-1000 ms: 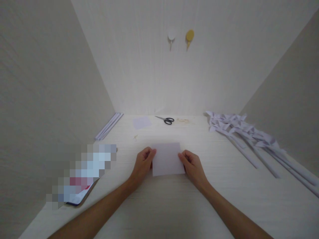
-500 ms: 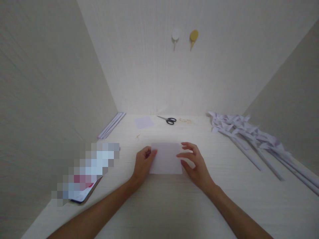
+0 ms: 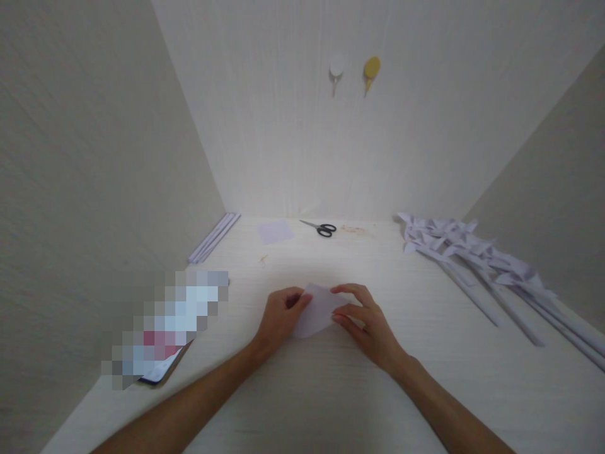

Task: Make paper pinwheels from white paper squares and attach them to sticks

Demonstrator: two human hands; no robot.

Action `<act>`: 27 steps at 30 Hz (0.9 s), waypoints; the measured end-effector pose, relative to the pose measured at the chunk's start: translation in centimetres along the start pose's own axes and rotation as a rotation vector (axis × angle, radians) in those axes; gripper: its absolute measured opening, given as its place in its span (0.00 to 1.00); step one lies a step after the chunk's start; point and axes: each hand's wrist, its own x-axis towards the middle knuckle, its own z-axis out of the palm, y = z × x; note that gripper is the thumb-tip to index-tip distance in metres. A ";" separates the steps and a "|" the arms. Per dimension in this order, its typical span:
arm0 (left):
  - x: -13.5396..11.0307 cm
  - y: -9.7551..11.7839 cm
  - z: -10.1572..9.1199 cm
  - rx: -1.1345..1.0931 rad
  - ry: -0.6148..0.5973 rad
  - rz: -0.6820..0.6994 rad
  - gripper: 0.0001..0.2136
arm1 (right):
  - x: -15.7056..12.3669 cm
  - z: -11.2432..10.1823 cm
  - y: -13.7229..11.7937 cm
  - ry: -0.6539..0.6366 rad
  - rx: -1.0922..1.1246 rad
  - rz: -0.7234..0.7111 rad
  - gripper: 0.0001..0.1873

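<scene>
A small white sheet of paper (image 3: 316, 312) is held up just above the table between my two hands, tilted and slightly bent. My left hand (image 3: 282, 313) pinches its left edge, thumb on top and fingers curled behind. On the other side, my right hand (image 3: 362, 320) grips the right edge, its thumb and fingers closing on the paper. Part of the sheet's right side is hidden by those fingers.
Scissors (image 3: 320, 228) with black handles lie at the back, beside another paper sheet (image 3: 275, 232) and several thin tan bits (image 3: 353, 231). Rolled paper sticks (image 3: 215, 238) lie at left, near a phone (image 3: 163, 369). Several paper pinwheels on sticks (image 3: 472, 252) are piled at right.
The paper has turned from lying square to a tilted, bent position. My right fingers, loosely spread by its edge before, have closed on it.
</scene>
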 end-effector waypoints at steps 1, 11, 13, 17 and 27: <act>-0.1 0.0 0.1 -0.001 -0.022 0.003 0.13 | 0.0 0.1 0.0 0.010 -0.001 0.023 0.06; -1.3 0.1 0.9 0.178 -0.191 0.181 0.10 | 0.0 0.9 0.0 0.111 -0.005 0.071 0.04; -1.4 0.2 1.0 0.228 -0.204 0.218 0.10 | 0.1 1.0 0.1 0.121 -0.009 0.080 0.04; -1.5 0.4 0.9 0.251 -0.224 0.232 0.10 | 0.1 0.9 0.2 0.136 -0.013 0.144 0.04; -1.5 0.9 0.7 0.239 -0.238 0.231 0.15 | 0.0 0.9 0.0 0.122 0.030 0.287 0.05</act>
